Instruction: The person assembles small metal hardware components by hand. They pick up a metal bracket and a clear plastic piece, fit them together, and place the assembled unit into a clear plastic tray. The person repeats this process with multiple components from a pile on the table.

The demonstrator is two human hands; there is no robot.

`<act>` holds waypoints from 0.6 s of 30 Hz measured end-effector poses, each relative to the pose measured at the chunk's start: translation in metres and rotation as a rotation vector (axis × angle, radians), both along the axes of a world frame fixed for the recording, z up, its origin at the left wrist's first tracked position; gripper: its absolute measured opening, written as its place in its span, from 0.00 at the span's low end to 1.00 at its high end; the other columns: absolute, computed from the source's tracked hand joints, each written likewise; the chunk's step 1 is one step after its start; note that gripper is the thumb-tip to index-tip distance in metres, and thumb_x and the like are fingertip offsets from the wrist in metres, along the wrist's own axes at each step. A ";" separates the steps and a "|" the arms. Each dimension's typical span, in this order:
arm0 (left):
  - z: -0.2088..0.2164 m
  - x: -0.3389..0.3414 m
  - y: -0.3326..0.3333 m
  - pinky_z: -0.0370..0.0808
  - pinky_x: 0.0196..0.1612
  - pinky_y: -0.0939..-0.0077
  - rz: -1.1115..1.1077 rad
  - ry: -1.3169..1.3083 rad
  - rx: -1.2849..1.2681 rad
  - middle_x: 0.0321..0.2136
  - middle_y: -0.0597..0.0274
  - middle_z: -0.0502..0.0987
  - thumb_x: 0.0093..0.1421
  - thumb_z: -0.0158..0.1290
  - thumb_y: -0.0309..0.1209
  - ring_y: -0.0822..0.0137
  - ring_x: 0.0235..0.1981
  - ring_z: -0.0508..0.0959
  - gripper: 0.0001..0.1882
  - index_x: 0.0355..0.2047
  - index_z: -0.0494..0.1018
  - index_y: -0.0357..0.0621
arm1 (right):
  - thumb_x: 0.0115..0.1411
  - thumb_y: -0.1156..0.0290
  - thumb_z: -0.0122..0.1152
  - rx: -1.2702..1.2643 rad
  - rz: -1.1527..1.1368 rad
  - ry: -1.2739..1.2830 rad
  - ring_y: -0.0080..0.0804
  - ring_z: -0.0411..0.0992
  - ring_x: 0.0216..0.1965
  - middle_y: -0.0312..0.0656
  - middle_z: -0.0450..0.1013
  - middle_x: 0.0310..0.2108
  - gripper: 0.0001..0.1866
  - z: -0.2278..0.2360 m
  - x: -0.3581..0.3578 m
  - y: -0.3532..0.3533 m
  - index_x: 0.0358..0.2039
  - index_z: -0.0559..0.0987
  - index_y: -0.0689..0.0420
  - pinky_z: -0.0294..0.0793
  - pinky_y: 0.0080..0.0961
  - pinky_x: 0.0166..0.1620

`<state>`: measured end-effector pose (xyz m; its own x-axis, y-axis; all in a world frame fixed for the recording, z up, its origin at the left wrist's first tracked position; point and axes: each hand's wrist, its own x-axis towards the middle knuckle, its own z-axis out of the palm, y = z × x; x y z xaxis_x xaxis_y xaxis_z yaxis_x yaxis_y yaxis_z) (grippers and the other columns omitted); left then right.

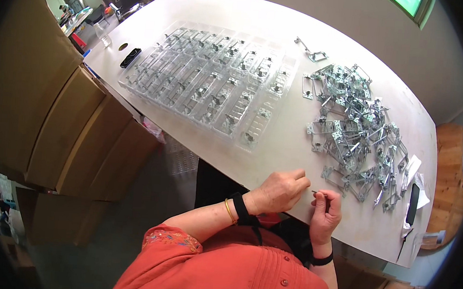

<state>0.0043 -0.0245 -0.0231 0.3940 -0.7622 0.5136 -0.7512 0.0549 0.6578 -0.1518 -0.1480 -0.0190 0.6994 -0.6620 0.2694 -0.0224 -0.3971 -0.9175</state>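
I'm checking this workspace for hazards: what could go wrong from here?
The small dark piece at the fingertips of the right hand might slip and drop, as the table edge is close. Parts in the jumbled metal pile could snag on each other if one is pulled out. The long black object near the table's right edge might get knocked off.

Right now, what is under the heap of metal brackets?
Around its edges, the heap of metal brackets rests on the white tabletop. Its middle is covered by overlapping brackets, so whatever else lies beneath there cannot be seen.
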 end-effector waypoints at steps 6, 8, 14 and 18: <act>0.005 0.000 0.002 0.79 0.34 0.58 0.024 -0.037 0.026 0.34 0.54 0.79 0.61 0.60 0.21 0.49 0.31 0.82 0.07 0.40 0.80 0.42 | 0.67 0.79 0.68 -0.367 -0.007 0.061 0.41 0.76 0.33 0.44 0.77 0.31 0.04 0.012 0.011 -0.001 0.39 0.81 0.58 0.75 0.35 0.39; 0.010 0.000 0.005 0.79 0.34 0.58 0.036 -0.036 0.019 0.33 0.54 0.80 0.61 0.60 0.21 0.49 0.30 0.82 0.07 0.40 0.80 0.42 | 0.64 0.78 0.70 -0.336 0.060 0.059 0.47 0.76 0.33 0.46 0.77 0.32 0.05 0.015 0.013 0.000 0.39 0.81 0.57 0.75 0.39 0.38; 0.013 -0.001 0.000 0.79 0.33 0.60 0.030 -0.033 0.035 0.34 0.54 0.80 0.62 0.61 0.21 0.51 0.29 0.82 0.06 0.40 0.81 0.42 | 0.61 0.76 0.72 -0.316 0.150 0.055 0.49 0.75 0.33 0.45 0.76 0.31 0.08 0.019 0.006 -0.005 0.37 0.80 0.57 0.74 0.40 0.38; 0.014 0.000 -0.002 0.78 0.33 0.62 0.026 -0.042 0.048 0.33 0.54 0.79 0.62 0.62 0.21 0.52 0.29 0.82 0.07 0.40 0.81 0.41 | 0.62 0.76 0.72 -0.310 0.157 0.054 0.49 0.75 0.33 0.45 0.76 0.31 0.08 0.023 0.003 -0.005 0.36 0.79 0.57 0.74 0.40 0.38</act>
